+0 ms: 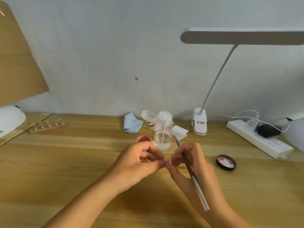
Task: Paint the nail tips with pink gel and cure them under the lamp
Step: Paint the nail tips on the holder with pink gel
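While snug on brush (pixel 194 178), right hand (pixel 191 163) fingers (pixel 181 152) by left hand's (pixel 139 163) pinched piece (pixel 166 161).

1. My only view rides the person's head, facing forward and down over the table (pixel 65 162) to the wall (pixel 115 55).
2. It sits close above the left hand (pixel 139 162) and right hand (pixel 194 165); the edges look bowed, probably by the wide lens.

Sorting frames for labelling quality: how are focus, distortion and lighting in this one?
Head view: wide-angle lens bends the grain of the light wooden table; left hand and right hand, gripping a thin brown-and-white brush, are slightly blurred, so the tiny object pinched between them is unreadable; light is dim, even, shadows faint.
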